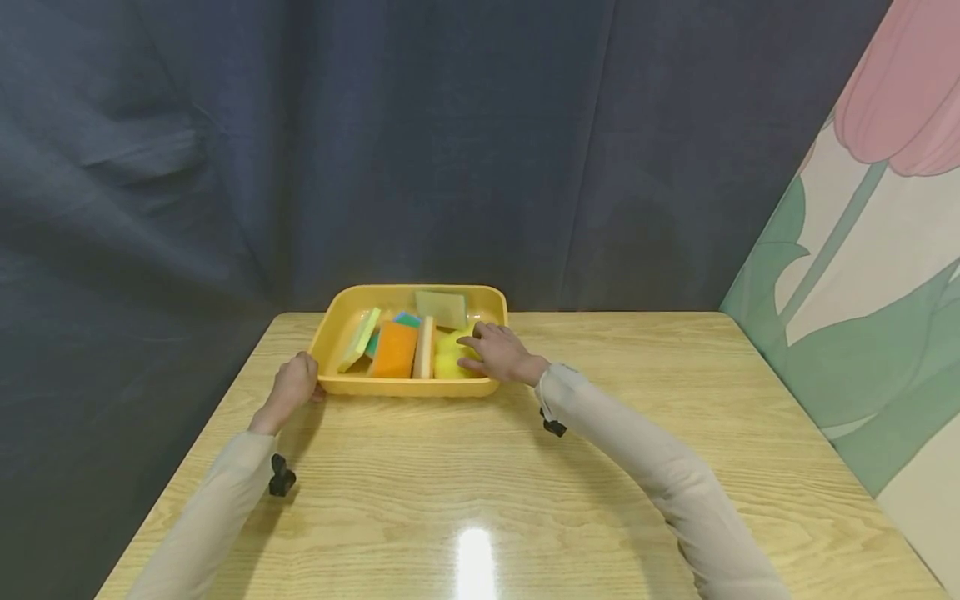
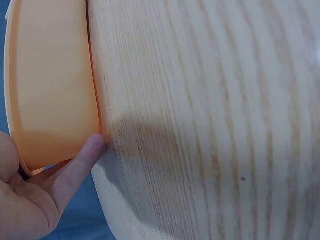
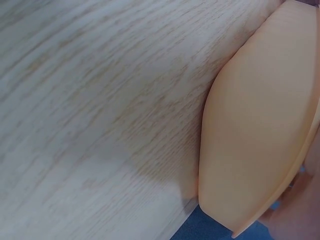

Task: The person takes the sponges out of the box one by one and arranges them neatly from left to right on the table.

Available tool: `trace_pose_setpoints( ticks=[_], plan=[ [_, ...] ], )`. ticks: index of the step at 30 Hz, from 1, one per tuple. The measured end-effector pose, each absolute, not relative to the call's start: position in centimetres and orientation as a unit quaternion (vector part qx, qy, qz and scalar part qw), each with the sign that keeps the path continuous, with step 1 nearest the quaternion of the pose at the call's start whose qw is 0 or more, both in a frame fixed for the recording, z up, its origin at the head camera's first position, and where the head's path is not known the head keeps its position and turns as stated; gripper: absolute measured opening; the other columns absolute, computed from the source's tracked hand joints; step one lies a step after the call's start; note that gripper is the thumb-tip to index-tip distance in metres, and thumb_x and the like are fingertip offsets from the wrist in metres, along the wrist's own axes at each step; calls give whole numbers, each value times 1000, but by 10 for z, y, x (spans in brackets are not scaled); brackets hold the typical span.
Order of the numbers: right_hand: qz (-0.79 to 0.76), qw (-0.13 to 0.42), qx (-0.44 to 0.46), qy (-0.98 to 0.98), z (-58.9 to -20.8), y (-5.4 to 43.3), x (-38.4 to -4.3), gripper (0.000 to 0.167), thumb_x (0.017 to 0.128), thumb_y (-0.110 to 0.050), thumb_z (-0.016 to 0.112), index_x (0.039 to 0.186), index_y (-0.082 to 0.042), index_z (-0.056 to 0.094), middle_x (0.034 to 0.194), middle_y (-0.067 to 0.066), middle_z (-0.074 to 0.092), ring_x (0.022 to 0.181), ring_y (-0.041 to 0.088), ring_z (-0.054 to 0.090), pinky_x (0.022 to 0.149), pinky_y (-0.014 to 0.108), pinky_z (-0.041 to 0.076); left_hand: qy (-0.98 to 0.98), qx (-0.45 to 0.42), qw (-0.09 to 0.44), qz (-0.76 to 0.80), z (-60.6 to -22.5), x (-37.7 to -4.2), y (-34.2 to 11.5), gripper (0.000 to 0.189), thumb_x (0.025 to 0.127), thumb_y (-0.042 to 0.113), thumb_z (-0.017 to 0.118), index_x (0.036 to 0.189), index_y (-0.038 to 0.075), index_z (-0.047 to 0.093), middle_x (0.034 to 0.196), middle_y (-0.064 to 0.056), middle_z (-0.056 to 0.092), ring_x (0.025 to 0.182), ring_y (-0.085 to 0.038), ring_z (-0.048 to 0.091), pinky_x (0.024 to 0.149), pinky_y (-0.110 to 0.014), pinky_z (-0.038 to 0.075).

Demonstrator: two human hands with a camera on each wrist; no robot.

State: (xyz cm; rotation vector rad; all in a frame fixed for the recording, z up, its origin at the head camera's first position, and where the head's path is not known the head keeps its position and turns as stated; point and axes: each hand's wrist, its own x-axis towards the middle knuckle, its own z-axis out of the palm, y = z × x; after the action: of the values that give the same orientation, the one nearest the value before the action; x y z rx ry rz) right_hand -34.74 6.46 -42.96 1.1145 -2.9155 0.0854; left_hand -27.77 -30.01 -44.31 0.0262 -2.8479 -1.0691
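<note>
A yellow plastic bin [image 1: 412, 387] stands at the far edge of the table with several sponges in it. My left hand [image 1: 292, 385] grips its near left corner; in the left wrist view, the thumb and fingers [image 2: 82, 165] lie on either side of the bin's wall [image 2: 52, 90]. My right hand [image 1: 498, 350] reaches over the right rim, fingers apart, with its fingertips at a bright yellow sponge [image 1: 450, 358]. Beside that sponge stand a cream-and-orange sponge [image 1: 424, 348] and an orange sponge [image 1: 394, 350]. In the right wrist view, the bin's outer wall [image 3: 250, 120] hides most of the hand.
Inside the bin, a yellow-green sponge [image 1: 360, 340] leans at the left and a pale green one [image 1: 441, 309] at the back. A blue-and-green piece [image 1: 407, 319] shows between them. A dark curtain [image 1: 450, 150] hangs behind the wooden table [image 1: 420, 483]; a flower-patterned wall [image 1: 885, 292] is at right.
</note>
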Motion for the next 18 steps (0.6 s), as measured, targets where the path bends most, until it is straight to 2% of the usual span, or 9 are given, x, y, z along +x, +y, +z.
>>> trace_pose_setpoints(
  ticks=[4, 12, 18],
  plan=[
    [41, 7, 354, -934, -429, 64, -347, 50, 102, -47, 49, 137, -12, 59, 118, 9, 50, 96, 24, 48, 83, 38, 45, -934, 4, 50, -355, -444, -278, -301, 39, 105, 8, 19, 101, -17, 48, 78, -29, 61, 59, -34, 68, 50, -32, 59],
    [64, 29, 369, -927, -429, 64, -347, 46, 101, -43, 55, 127, -7, 64, 123, 10, 55, 110, 28, 53, 98, 46, 45, -932, 1, 47, -360, -445, -279, -304, 38, 105, 8, 19, 103, -18, 47, 81, -31, 60, 61, -35, 69, 52, -34, 60],
    [79, 40, 381, -920, -430, 63, -347, 44, 99, -41, 58, 122, -4, 65, 120, 10, 62, 109, 29, 58, 97, 48, 48, -932, 3, 49, -358, -445, -278, -302, 38, 105, 8, 20, 102, -18, 47, 82, -32, 60, 61, -36, 69, 52, -35, 60]
  ],
)
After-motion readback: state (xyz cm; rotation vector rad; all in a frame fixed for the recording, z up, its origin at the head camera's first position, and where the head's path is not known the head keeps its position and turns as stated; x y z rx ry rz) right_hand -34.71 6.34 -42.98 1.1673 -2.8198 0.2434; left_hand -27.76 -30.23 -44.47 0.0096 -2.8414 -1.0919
